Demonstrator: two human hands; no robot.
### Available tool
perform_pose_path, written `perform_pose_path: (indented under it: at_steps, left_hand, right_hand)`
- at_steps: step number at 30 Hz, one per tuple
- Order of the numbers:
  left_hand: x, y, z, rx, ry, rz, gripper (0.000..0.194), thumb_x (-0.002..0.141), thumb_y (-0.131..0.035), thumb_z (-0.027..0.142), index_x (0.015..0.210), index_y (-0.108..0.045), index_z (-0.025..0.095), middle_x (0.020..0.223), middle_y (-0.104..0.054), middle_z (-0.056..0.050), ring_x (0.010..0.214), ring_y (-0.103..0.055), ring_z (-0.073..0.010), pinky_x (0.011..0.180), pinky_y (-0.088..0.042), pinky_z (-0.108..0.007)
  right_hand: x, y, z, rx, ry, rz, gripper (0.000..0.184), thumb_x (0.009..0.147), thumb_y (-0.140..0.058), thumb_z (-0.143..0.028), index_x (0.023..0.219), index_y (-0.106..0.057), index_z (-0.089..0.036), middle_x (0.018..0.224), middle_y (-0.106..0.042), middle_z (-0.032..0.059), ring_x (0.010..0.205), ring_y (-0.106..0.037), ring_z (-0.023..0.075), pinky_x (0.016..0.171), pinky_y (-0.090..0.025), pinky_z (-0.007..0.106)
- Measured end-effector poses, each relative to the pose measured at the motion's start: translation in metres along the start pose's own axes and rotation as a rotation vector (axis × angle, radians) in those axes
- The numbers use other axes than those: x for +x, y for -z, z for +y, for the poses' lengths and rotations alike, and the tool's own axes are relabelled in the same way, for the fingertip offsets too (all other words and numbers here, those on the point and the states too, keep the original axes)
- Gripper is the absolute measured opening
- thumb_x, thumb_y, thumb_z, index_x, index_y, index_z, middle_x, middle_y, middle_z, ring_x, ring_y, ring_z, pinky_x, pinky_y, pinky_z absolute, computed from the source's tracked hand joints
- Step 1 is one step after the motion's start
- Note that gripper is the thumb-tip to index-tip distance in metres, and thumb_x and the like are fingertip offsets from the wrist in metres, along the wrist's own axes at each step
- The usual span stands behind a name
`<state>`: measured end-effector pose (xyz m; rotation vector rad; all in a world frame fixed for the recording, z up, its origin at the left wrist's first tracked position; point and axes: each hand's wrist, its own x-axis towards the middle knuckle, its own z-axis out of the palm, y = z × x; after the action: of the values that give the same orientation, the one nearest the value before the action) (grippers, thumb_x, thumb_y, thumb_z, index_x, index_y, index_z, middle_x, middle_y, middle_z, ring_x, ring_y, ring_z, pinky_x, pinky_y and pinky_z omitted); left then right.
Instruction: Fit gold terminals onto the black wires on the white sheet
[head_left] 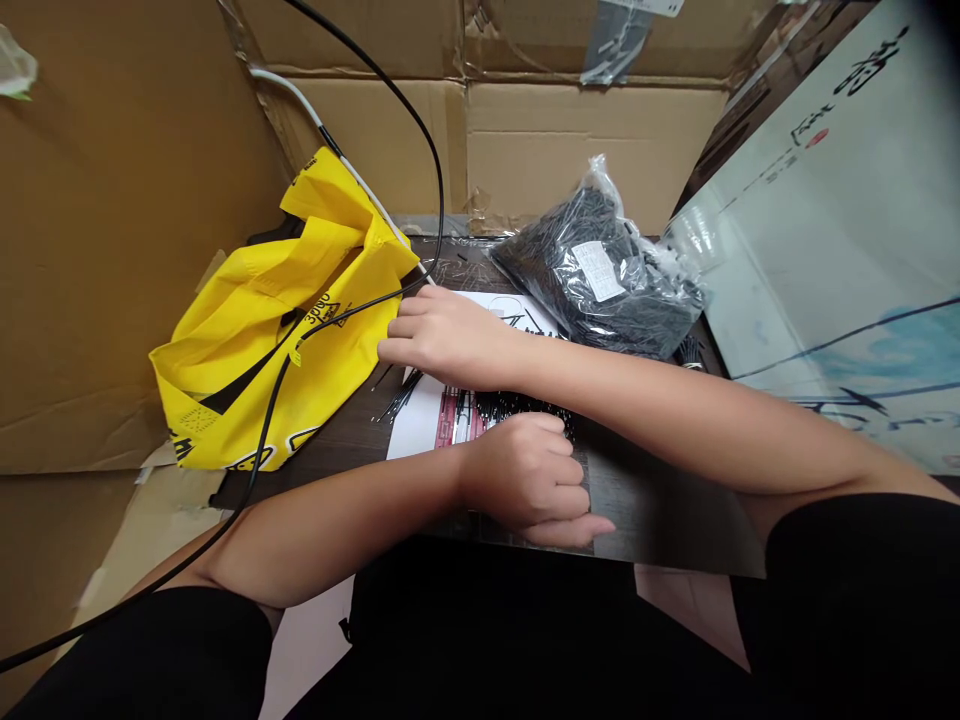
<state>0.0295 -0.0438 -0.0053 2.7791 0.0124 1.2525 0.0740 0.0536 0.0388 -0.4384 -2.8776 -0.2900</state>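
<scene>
My left hand (529, 482) is curled into a fist near the table's front edge, knuckles up, thumb toward the right. My right hand (450, 338) reaches across to the left beyond it, its fingers bent down and closed above a printed sheet (416, 425). What either hand has in its fingers, if anything, is hidden underneath. Thin black strands (401, 398) with small pale tips stick out to the left below my right hand. More black strands (502, 404) lie on the sheet between my two hands.
A clear plastic bag (637, 300) full of black strands stands behind my right forearm. At the left lies a yellow bag (281, 330), crossed by a black cable (274, 400). Cardboard boxes (547, 145) wall the back and left; a pale printed panel (832, 260) leans at the right.
</scene>
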Motion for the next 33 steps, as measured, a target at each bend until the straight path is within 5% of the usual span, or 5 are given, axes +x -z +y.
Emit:
perform_pose_path:
  at_steps: [8, 16, 26, 29, 33]
  left_hand:
    - [-0.004, 0.009, -0.008, 0.068, 0.085, 0.078, 0.042, 0.089, -0.052, 0.040, 0.053, -0.045, 0.021, 0.048, -0.037, 0.003, 0.051, -0.031, -0.0129, 0.054, -0.025, -0.032]
    - [-0.004, 0.018, -0.020, 0.172, 0.516, 0.338, 0.010, 0.086, -0.060, 0.024, 0.095, -0.062, 0.021, 0.090, -0.062, -0.003, 0.089, -0.056, -0.0150, 0.085, -0.046, -0.036]
    - [-0.008, 0.008, -0.038, 0.152, 0.639, 0.159, 0.007, 0.088, -0.065, 0.022, 0.095, -0.066, 0.022, 0.084, -0.070, 0.002, 0.083, -0.059, -0.0115, 0.082, -0.045, -0.031]
    - [-0.009, 0.008, -0.040, 0.128, 0.702, 0.203, 0.005, 0.089, -0.063, 0.023, 0.093, -0.066, 0.021, 0.083, -0.071, 0.001, 0.082, -0.060, -0.0110, 0.082, -0.048, -0.031]
    - [-0.012, 0.006, -0.041, -0.010, 0.833, 0.256, 0.011, 0.093, -0.058, 0.024, 0.102, -0.063, 0.021, 0.084, -0.073, 0.000, 0.082, -0.065, -0.0108, 0.084, -0.051, -0.031]
  right_hand:
    - [-0.078, 0.018, 0.014, 0.009, -0.346, 0.431, 0.030, 0.103, -0.035, -0.028, 0.105, -0.065, -0.027, 0.097, -0.060, 0.0026, 0.093, -0.047, 0.0178, 0.088, -0.032, 0.039]
    - [-0.172, 0.001, -0.010, -0.054, -0.516, 0.663, 0.019, 0.090, -0.063, -0.026, 0.104, -0.072, -0.035, 0.079, -0.059, 0.0004, 0.078, -0.051, 0.0152, 0.079, -0.040, 0.036]
    - [-0.183, -0.013, -0.015, -0.101, -0.449, 0.706, 0.033, 0.090, -0.063, -0.031, 0.121, -0.062, -0.038, 0.082, -0.061, -0.0008, 0.079, -0.052, 0.0153, 0.080, -0.042, 0.034]
    - [-0.191, -0.014, -0.009, -0.050, -0.605, 0.783, 0.044, 0.095, -0.045, -0.052, 0.135, -0.051, -0.033, 0.106, -0.062, 0.0055, 0.101, -0.057, 0.0219, 0.092, -0.043, 0.042]
    - [-0.198, -0.015, 0.006, 0.016, -0.946, 0.787, 0.042, 0.099, -0.033, -0.047, 0.131, -0.051, -0.026, 0.123, -0.059, 0.0093, 0.120, -0.053, 0.0252, 0.104, -0.037, 0.046]
